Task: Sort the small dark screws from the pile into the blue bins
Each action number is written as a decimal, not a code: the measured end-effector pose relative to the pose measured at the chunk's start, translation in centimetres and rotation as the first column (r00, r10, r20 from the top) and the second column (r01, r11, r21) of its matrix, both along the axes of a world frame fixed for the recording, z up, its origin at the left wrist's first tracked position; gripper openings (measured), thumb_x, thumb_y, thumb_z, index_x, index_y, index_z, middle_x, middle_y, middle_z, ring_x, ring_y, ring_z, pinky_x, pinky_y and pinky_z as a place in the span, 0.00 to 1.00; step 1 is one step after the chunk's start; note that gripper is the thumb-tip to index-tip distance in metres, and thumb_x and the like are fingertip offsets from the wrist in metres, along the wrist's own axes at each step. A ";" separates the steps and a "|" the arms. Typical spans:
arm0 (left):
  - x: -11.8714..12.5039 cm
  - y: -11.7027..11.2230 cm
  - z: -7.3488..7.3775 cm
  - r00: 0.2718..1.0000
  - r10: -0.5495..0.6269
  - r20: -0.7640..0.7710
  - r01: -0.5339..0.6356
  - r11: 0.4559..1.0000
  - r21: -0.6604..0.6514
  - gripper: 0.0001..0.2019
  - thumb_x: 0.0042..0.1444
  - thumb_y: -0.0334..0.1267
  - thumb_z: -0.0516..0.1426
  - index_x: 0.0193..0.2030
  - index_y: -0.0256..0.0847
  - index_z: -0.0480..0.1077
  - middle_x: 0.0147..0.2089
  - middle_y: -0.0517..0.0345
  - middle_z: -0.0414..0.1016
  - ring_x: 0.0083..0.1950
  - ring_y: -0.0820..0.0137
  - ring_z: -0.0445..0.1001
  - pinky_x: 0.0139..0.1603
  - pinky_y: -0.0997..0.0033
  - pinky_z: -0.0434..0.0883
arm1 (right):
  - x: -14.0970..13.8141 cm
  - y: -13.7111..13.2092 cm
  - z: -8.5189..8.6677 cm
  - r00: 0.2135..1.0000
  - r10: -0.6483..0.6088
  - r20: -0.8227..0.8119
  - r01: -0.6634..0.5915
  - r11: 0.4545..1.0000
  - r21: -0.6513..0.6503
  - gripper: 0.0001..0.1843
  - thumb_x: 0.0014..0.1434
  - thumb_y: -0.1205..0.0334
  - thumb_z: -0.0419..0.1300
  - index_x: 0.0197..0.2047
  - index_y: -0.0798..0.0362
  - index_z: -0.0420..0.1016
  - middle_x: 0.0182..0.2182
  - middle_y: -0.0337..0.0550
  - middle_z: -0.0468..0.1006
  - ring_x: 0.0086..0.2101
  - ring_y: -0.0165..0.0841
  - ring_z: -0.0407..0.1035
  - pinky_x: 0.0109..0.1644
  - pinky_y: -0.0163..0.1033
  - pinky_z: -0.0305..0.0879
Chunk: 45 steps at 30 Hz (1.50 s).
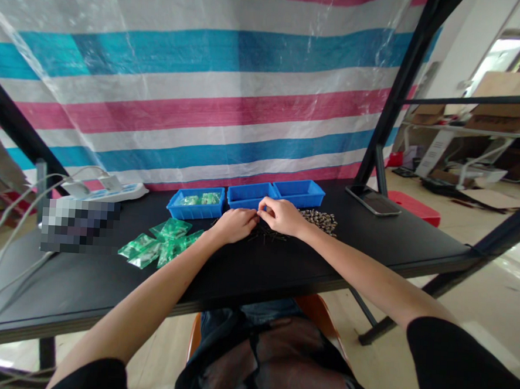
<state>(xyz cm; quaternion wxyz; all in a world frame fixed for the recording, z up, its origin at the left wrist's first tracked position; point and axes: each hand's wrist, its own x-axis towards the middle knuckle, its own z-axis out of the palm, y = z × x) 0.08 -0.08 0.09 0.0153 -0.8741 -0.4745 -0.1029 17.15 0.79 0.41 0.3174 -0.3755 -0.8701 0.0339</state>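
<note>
L hand [239,224] & R hand [280,215] fingertips tog.; can't tell if clamped on smth. Dark bits [268,237] just nearside of fingers, metal bits [323,221] to R, green pkts [162,244] to L.

The left forearm [173,271] and right forearm [359,268] slanted far and inward, the left hand [236,224] and right hand [283,215] close together with curled fingers [267,204].

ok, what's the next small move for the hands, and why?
Probably a slight finger adjustment on the spot, before any reach: the left hand and right hand meet at their tips by the dark pins, with metal bits beside the right. Any piece between them is too small to make out.
</note>
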 end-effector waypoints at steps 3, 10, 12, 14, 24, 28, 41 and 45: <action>0.0 0.0 0.0 1.000 -0.001 -0.005 0.001 1.000 0.005 0.17 0.61 0.41 0.41 0.42 0.40 0.69 0.43 0.49 0.75 0.45 0.61 0.73 0.44 0.65 0.68 | 0.0 -0.1 0.0 1.000 0.019 -0.001 -0.019 1.000 -0.006 0.05 0.54 0.68 0.57 0.37 0.53 0.68 0.19 0.33 0.67 0.22 0.26 0.60 0.28 0.31 0.49; 0.0 0.0 0.1 1.000 -0.003 -0.012 0.003 1.000 0.010 0.17 0.61 0.41 0.40 0.39 0.40 0.68 0.42 0.50 0.75 0.43 0.63 0.74 0.42 0.66 0.68 | 0.0 0.3 -0.3 1.000 0.015 0.014 -0.015 1.000 0.016 0.04 0.56 0.68 0.55 0.36 0.54 0.69 0.20 0.35 0.68 0.23 0.27 0.61 0.29 0.31 0.50; 0.0 -0.1 0.1 1.000 0.001 -0.009 -0.001 1.000 0.005 0.17 0.61 0.41 0.41 0.39 0.40 0.69 0.42 0.49 0.75 0.44 0.62 0.74 0.43 0.65 0.68 | 0.0 0.4 -0.4 1.000 0.006 0.020 -0.006 1.000 0.013 0.03 0.57 0.67 0.55 0.36 0.54 0.69 0.20 0.35 0.68 0.23 0.27 0.61 0.29 0.31 0.50; 0.0 -0.1 0.1 1.000 0.014 -0.009 -0.014 1.000 -0.003 0.17 0.61 0.41 0.41 0.39 0.40 0.69 0.42 0.49 0.75 0.44 0.62 0.73 0.44 0.65 0.68 | 0.0 0.5 -0.4 1.000 -0.005 0.028 0.004 1.000 0.014 0.03 0.57 0.66 0.55 0.35 0.54 0.70 0.20 0.35 0.68 0.23 0.27 0.61 0.29 0.32 0.49; 0.0 0.0 0.1 1.000 0.005 0.006 -0.005 1.000 -0.006 0.18 0.61 0.41 0.41 0.41 0.39 0.69 0.43 0.48 0.75 0.44 0.61 0.73 0.44 0.64 0.68 | 0.0 0.1 -0.1 1.000 0.029 -0.011 -0.029 1.000 0.000 0.05 0.56 0.68 0.56 0.37 0.54 0.69 0.20 0.34 0.68 0.22 0.27 0.61 0.28 0.31 0.49; 0.1 -0.1 0.2 1.000 0.004 -0.002 -0.004 1.000 0.007 0.17 0.61 0.41 0.40 0.39 0.40 0.69 0.41 0.50 0.75 0.43 0.62 0.74 0.43 0.66 0.68 | 0.1 0.2 -0.1 1.000 0.027 -0.002 -0.027 0.999 0.024 0.03 0.56 0.68 0.55 0.34 0.54 0.69 0.20 0.35 0.67 0.22 0.27 0.60 0.28 0.31 0.49; -1.1 0.8 0.1 1.000 -0.012 0.019 0.013 1.000 -0.011 0.09 0.56 0.37 0.47 0.36 0.43 0.68 0.35 0.59 0.75 0.35 0.69 0.72 0.34 0.73 0.65 | 2.2 2.4 0.5 0.948 -0.265 -0.178 0.276 0.960 0.037 0.08 0.57 0.62 0.54 0.30 0.55 0.71 0.15 0.35 0.64 0.18 0.26 0.57 0.26 0.32 0.48; -1.0 0.9 -0.2 0.999 -0.031 0.018 0.031 0.999 -0.027 0.08 0.54 0.36 0.49 0.37 0.43 0.69 0.36 0.59 0.75 0.35 0.70 0.72 0.32 0.74 0.64 | 2.2 2.9 0.0 0.923 -0.337 -0.183 0.345 0.939 0.011 0.08 0.56 0.60 0.56 0.30 0.54 0.73 0.16 0.35 0.66 0.18 0.26 0.58 0.26 0.32 0.47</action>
